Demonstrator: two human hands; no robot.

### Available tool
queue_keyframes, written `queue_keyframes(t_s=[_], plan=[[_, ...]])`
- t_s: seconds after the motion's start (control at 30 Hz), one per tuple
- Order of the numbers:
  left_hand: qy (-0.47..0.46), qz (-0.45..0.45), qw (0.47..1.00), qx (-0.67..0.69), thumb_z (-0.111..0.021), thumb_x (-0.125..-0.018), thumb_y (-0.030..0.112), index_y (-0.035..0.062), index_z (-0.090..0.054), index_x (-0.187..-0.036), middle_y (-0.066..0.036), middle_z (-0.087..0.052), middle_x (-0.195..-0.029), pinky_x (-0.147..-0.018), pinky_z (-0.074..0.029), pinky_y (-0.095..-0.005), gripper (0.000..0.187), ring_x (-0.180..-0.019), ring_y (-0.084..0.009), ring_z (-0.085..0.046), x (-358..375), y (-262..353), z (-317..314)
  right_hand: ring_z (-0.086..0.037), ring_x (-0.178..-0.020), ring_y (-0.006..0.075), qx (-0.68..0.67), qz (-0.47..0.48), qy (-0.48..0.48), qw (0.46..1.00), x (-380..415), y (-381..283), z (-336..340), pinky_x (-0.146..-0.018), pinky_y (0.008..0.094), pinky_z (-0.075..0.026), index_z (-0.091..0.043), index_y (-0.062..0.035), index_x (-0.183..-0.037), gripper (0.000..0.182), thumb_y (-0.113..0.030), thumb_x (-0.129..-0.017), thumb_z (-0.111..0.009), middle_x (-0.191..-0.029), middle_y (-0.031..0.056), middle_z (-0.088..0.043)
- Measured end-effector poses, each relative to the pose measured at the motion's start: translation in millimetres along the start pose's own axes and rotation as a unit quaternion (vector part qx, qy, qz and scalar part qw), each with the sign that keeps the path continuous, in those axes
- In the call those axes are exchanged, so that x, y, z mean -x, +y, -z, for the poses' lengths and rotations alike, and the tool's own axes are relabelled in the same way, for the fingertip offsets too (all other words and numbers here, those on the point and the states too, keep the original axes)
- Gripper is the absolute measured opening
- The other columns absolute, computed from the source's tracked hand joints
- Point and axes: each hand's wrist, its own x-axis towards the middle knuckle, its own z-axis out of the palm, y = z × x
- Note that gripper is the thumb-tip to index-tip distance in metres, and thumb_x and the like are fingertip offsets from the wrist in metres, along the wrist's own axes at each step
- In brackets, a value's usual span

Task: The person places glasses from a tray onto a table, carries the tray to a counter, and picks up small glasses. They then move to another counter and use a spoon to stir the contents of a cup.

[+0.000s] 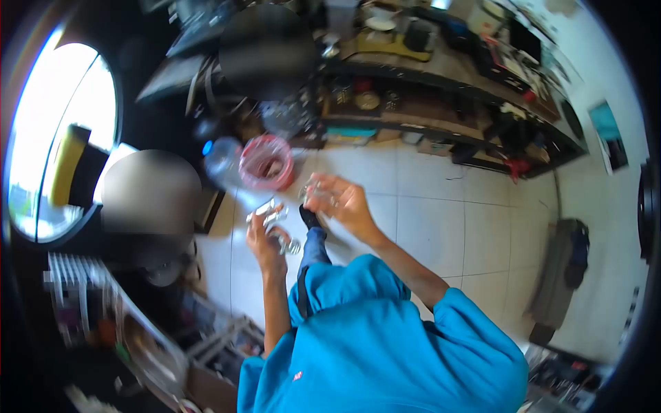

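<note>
Single head-worn fisheye view, steeply downward from close above the person's own arms toward tiled floor (441,227).

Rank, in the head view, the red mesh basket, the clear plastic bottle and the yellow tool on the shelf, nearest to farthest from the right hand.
1. Red mesh basket, just up-left of the right hand.
2. Clear plastic bottle, left of the basket.
3. Yellow tool, high on the shelf.

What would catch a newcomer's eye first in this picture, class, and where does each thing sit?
First, the bright blue garment filling the lower middle. Above it, the left hand and right hand are raised over the pale tiled floor, each holding small shiny clear pieces. Just beyond them stands a pink-rimmed container, with cluttered dark shelves behind.
</note>
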Motion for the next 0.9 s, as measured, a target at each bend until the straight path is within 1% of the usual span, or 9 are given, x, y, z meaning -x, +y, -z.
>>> queue_keyframes(t_s=[0.03, 0.1, 0.13, 0.17, 0.27, 0.4, 0.6, 0.77, 0.9], plan=[[-0.013, 0.014, 1.0, -0.005, -0.044, -0.103, 0.043, -0.0014, -0.056, -0.106, -0.016, -0.069, -0.103, -0.039, -0.041, -0.0234, 0.046, -0.046, -0.0134, -0.054, -20.6, -5.2, -5.8, -0.067, -0.098, 0.0177, 0.053, 0.03, 0.003, 0.998, -17.6, 5.9, 11.4, -0.084, 0.0303, -0.056, -0.053, 0.0032, -0.132, 0.053, -0.008, -0.085, -0.076, -0.116, 0.0137, -0.063], [-0.03, 0.035, 0.999, -0.011, -0.047, -0.102, 0.041, -0.0024, -0.057, -0.106, -0.015, -0.069, -0.101, -0.039, -0.04, -0.0231, 0.044, -0.044, -0.0138, -0.054, -61.8, -9.1, -25.3, -0.066, -0.1, 0.0187, -0.005, -0.062, 0.014, 0.998, -46.8, -11.1, 26.5, -0.084, 0.0295, -0.057, -0.05, 0.0017, -0.134, 0.053, -0.009, -0.088, -0.073, -0.12, 0.0143, -0.06], [-0.054, 0.035, 0.998, -0.019, -0.05, -0.102, 0.036, -0.0023, -0.057, -0.104, -0.017, -0.069, -0.101, -0.038, -0.04, -0.0239, 0.039, -0.043, -0.0151, -0.055, -80.6, -10.5, -29.9, -0.07, -0.092, 0.0194, -0.003, -0.051, 0.027, 0.998, -58.0, -10.7, 28.0, -0.081, 0.0282, -0.055, -0.052, -0.0003, -0.131, 0.045, -0.009, -0.091, -0.07, -0.107, 0.0091, -0.06], [-0.077, 0.039, 0.996, -0.029, -0.053, -0.101, 0.031, -0.0022, -0.056, -0.102, -0.018, -0.069, -0.1, -0.037, -0.039, -0.0247, 0.033, -0.042, -0.0164, -0.055, -101.9, -14.3, -38.5, -0.068, -0.095, 0.0182, 0.037, -0.067, 0.043, 0.996, -73.2, -13.6, 34.7, -0.08, 0.0283, -0.057, -0.055, -0.002, -0.121, 0.035, -0.011, -0.09, -0.07, -0.116, 0.0148, -0.059], [-0.153, 0.069, 0.985, -0.038, -0.053, -0.101, 0.029, -0.0027, -0.056, -0.102, -0.017, -0.07, -0.095, -0.037, -0.039, -0.0248, 0.032, -0.041, -0.0157, -0.055, -163.0, -12.1, -77.8, -0.066, -0.088, 0.0131, 0.082, -0.099, 0.088, 0.988, -113.1, -23.1, 51.7, -0.073, 0.0265, -0.053, -0.058, -0.0023, -0.106, 0.024, -0.015, -0.09, -0.071, -0.108, 0.0111, -0.059], [-0.262, 0.099, 0.957, -0.072, -0.055, -0.1, 0.028, -0.0036, -0.057, -0.099, -0.018, -0.071, -0.095, -0.041, -0.041, -0.0263, 0.032, -0.046, -0.0156, -0.057, -238.8, -16.4, -129.8, -0.062, -0.093, 0.0134, 0.187, 0.014, 0.2, 0.962, -154.2, -30.7, 80.9, -0.079, 0.0266, -0.051, -0.066, 0.0038, -0.087, 0.019, -0.015, -0.089, -0.071, -0.107, 0.0074, -0.059], [-0.378, 0.114, 0.917, -0.058, -0.058, -0.099, 0.029, -0.005, -0.056, -0.101, -0.019, -0.071, -0.097, -0.043, -0.042, -0.0259, 0.034, -0.048, -0.0156, -0.057, -306.9, 3.0, -234.1, -0.061, -0.091, 0.0144, 0.253, 0.046, 0.376, 0.89, -178.1, -43.1, 143.3, -0.076, 0.0273, -0.051, -0.074, -0.0008, -0.094, 0.018, -0.017, -0.092, -0.068, -0.114, 0.0076, -0.059], [-0.416, 0.126, 0.899, -0.057, -0.055, -0.1, 0.033, -0.0024, -0.057, -0.098, -0.019, -0.07, -0.095, -0.041, -0.041, -0.025, 0.036, -0.047, -0.0148, -0.056, -339.5, -5.9, -305.9, -0.064, -0.095, 0.0154, 0.209, 0.1, 0.481, 0.845, -207.4, -74.6, 214.9, -0.084, 0.0267, -0.055, -0.068, 0.0052, -0.103, 0.02, 0.005, -0.083, -0.072, -0.114, 0.0117, -0.061], [-0.419, 0.111, 0.899, -0.063, -0.057, -0.099, 0.034, -0.0027, -0.057, -0.098, -0.021, -0.071, -0.096, -0.043, -0.042, -0.0246, 0.037, -0.047, -0.0146, -0.056, -361.7, -17.7, -359.3, -0.065, -0.094, 0.0154, 0.182, 0.15, 0.514, 0.825, -253.8, -109.1, 296.0, -0.082, 0.0272, -0.055, -0.065, 0.003, -0.106, 0.025, 0.004, -0.082, -0.074, -0.114, 0.0121, -0.06]])
